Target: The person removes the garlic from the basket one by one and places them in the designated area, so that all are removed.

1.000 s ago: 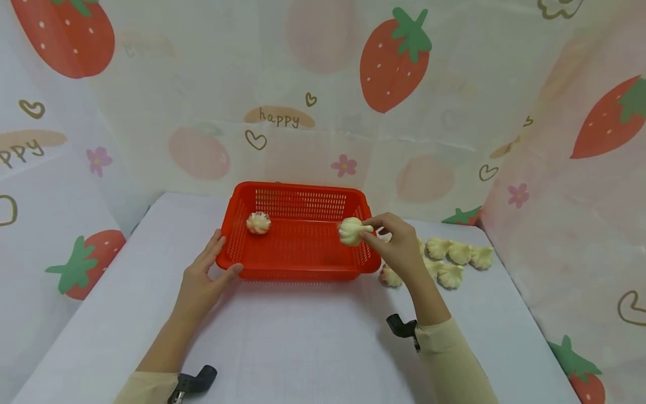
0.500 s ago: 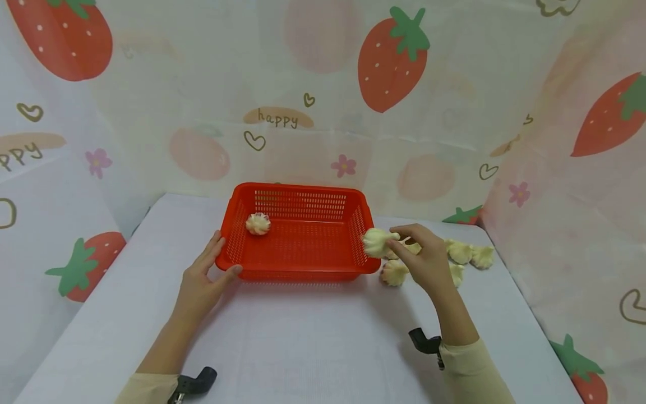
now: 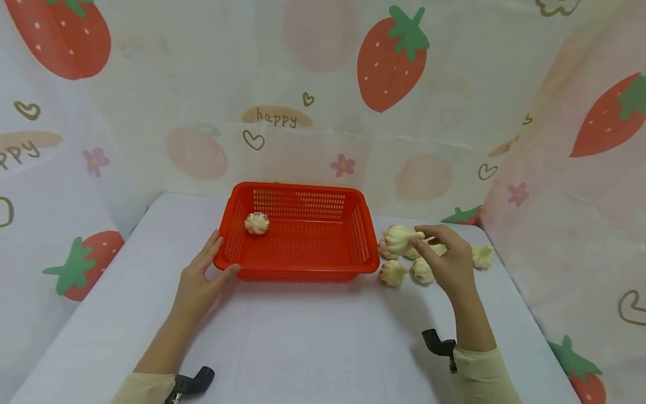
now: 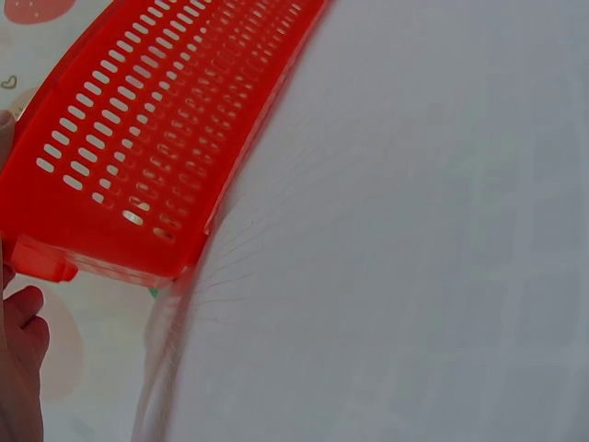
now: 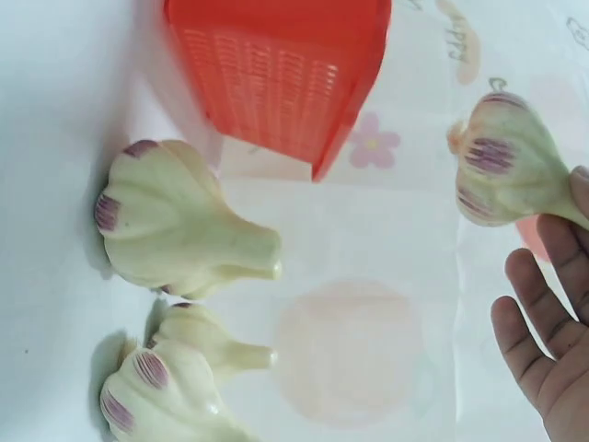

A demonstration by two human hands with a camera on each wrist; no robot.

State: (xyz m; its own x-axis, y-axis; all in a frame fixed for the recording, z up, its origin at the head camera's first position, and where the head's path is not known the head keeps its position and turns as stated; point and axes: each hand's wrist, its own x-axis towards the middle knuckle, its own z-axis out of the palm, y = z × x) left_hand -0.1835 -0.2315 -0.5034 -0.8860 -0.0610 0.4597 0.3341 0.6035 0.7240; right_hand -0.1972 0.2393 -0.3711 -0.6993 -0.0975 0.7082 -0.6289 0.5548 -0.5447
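Observation:
My right hand [image 3: 449,258] pinches a garlic bulb [image 3: 398,240] by its stem, thumb against fingers, above the other bulbs right of the red basket [image 3: 298,275]. Purple streaks mark this bulb in the right wrist view, where the other fingers spread loosely below the stem. My left hand [image 3: 197,283] rests against the basket's left front corner, fingers fairly straight along the side and thumb at the front. One garlic bulb [image 3: 257,223] lies inside the basket at the left.
Several garlic bulbs [image 3: 392,273] lie on the white-covered table [image 3: 303,336] to the basket's right, some hidden behind the right hand. A strawberry-printed curtain [image 3: 323,73] encloses the back and sides.
My right hand has carried the pinched garlic bulb rightward, from over the basket's right end to over the bulbs on the table. The left hand and basket have stayed put.

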